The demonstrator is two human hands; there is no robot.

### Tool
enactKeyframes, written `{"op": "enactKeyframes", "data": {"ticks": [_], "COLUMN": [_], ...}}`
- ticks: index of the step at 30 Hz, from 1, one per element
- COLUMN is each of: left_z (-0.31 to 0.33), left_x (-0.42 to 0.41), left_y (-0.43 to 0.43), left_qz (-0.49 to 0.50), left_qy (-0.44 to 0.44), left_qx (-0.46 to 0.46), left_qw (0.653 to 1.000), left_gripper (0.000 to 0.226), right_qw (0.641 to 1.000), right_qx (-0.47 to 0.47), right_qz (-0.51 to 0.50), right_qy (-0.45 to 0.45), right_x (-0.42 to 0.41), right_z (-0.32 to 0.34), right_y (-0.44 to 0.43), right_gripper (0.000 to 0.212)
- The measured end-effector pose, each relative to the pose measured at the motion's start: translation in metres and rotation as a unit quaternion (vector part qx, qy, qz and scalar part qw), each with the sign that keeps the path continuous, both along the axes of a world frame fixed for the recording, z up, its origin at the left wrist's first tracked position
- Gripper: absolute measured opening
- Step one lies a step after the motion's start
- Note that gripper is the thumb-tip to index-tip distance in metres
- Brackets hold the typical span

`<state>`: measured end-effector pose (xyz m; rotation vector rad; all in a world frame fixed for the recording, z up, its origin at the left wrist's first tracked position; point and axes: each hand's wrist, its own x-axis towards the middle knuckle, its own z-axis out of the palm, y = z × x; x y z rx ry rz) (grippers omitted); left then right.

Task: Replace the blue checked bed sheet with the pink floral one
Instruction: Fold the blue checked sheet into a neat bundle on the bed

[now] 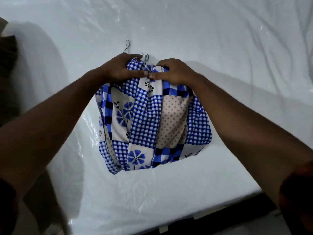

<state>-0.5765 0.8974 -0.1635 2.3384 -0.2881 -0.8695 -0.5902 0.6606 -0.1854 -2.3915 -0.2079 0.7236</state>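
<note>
The blue checked bed sheet (pixel 152 119) is seen gathered into a compact, roughly square bundle, laid on the white mattress (pixel 220 39) near its front edge. The bundle shows patchwork panels: small blue gingham, larger blue-and-black checks, blue flowers on white, and a pale dotted square. Its far edge is bunched and is gripped by both hands. The left hand (pixel 122 68) is curled over the far left part of that edge, with fingers wrapped behind the cloth and the thumb laid on top. The right hand (pixel 176 72) is closed on the far right part in the same way. The two thumbs are brought close together at the middle of the edge, almost touching. Both forearms are stretched forward from the lower corners of the view. A few loose threads (pixel 127 45) are seen trailing from the far edge onto the mattress. The mattress is covered in wrinkled clear plastic (pixel 88 126), on which glare is caught. A dark strip (pixel 237 223) is seen below the front edge of the mattress.
</note>
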Motion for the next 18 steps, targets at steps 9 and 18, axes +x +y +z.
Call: {"op": "enactKeyframes", "data": {"ticks": [9, 18], "left_z": [0.002, -0.009], "left_x": [0.008, -0.087], "left_y": [-0.012, 0.031], "left_qz": [0.109, 0.314], "left_qy": [0.292, -0.246], "left_qx": [-0.008, 0.064], "left_qw": [0.95, 0.915], "left_gripper": [0.043, 0.057], "right_qw": [0.999, 0.939], "right_qx": [-0.009, -0.107], "right_qz": [-0.033, -0.276], "right_qy": [0.019, -0.174], "right_x": [0.015, -0.057], "right_z": [-0.003, 0.025], "right_y": [0.009, -0.015], "right_gripper": [0.065, 0.048]}}
